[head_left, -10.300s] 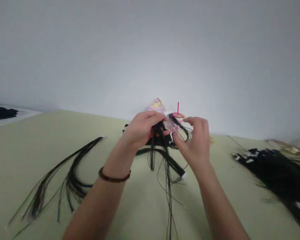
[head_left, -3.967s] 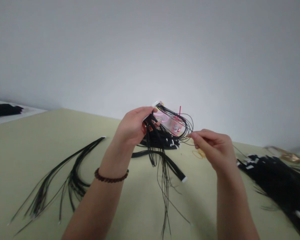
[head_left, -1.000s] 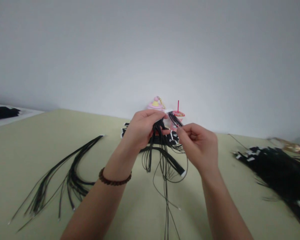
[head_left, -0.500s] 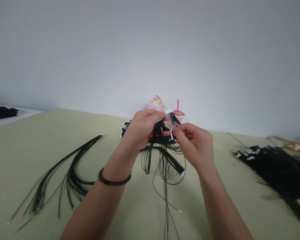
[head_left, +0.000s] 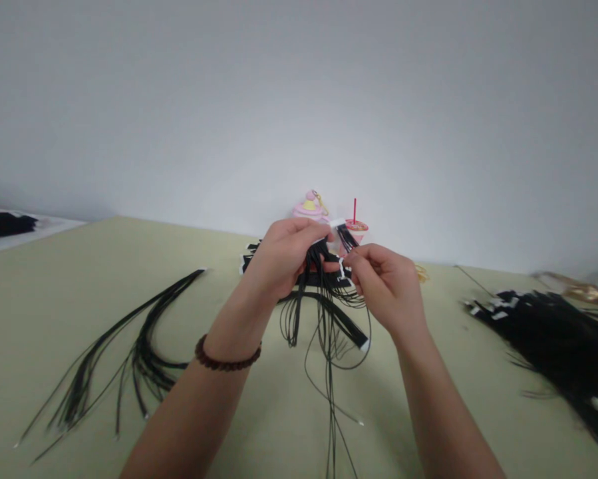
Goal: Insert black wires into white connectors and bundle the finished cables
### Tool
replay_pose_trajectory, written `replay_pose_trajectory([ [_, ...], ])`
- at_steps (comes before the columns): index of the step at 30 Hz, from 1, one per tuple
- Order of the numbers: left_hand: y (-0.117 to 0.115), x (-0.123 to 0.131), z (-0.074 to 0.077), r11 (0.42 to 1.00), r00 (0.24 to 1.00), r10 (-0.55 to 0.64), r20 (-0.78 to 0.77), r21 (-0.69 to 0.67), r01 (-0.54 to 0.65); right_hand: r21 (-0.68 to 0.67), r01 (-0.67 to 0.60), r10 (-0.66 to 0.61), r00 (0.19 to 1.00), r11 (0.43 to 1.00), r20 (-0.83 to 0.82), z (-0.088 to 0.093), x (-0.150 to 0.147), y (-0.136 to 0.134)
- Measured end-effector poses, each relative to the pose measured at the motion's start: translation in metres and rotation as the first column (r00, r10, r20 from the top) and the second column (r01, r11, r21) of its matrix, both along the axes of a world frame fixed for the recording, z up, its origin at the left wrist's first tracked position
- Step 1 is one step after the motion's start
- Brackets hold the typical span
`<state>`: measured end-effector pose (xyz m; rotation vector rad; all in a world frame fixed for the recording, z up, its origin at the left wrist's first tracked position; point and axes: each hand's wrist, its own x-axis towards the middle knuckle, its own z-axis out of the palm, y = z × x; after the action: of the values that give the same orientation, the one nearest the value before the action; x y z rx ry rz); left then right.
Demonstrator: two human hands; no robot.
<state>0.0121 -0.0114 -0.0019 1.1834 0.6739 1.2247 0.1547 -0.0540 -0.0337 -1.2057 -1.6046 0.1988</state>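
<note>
My left hand point(head_left: 289, 256), with a brown beaded bracelet point(head_left: 227, 362) on its wrist, is closed on a black wire harness point(head_left: 320, 256) whose loose wires hang down to the table. A white connector point(head_left: 337, 223) sticks out past my left fingertips, with black wires running from it toward my right hand. My right hand point(head_left: 389, 283) pinches those wires close to the connector; its fingertips partly hide them. Behind and below the hands lie more black wire harnesses point(head_left: 346, 322) with white connectors.
A spread wire harness point(head_left: 149, 332) lies on the pale green table point(head_left: 219, 256) at left. A large pile of black harnesses point(head_left: 553, 346) is at right. By the wall stand a pink ornament point(head_left: 309, 207) and a pink cup with a straw point(head_left: 357, 226).
My right hand has shifted very slightly, its fingers still pinched at the wires. My left hand keeps its hold in the same place.
</note>
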Motion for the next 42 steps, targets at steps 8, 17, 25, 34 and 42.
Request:
replay_pose_trajectory([
  [8,0.001,-0.002,0.0,1.0,1.0,-0.001,0.008,0.021,0.001,0.011,0.019,-0.02,0.998,1.0,0.052,0.002,-0.002,-0.002],
  [17,0.0,-0.002,-0.001,1.0,0.999,-0.001,-0.033,0.02,0.002,0.048,0.025,-0.029,0.996,0.999,0.082,0.003,-0.003,-0.004],
  [25,-0.004,0.003,-0.004,0.99,0.993,-0.068,-0.099,0.118,0.079,0.18,0.091,-0.118,0.983,0.979,0.144,0.001,-0.005,-0.003],
  [34,-0.002,0.003,-0.005,0.992,0.994,-0.098,-0.036,0.08,0.101,0.191,0.068,-0.087,0.991,0.979,0.098,-0.001,-0.005,0.002],
  [42,0.008,-0.016,0.003,0.999,0.979,-0.017,0.205,0.035,0.01,-0.018,0.098,-0.099,0.995,0.995,-0.007,0.007,0.037,0.009],
])
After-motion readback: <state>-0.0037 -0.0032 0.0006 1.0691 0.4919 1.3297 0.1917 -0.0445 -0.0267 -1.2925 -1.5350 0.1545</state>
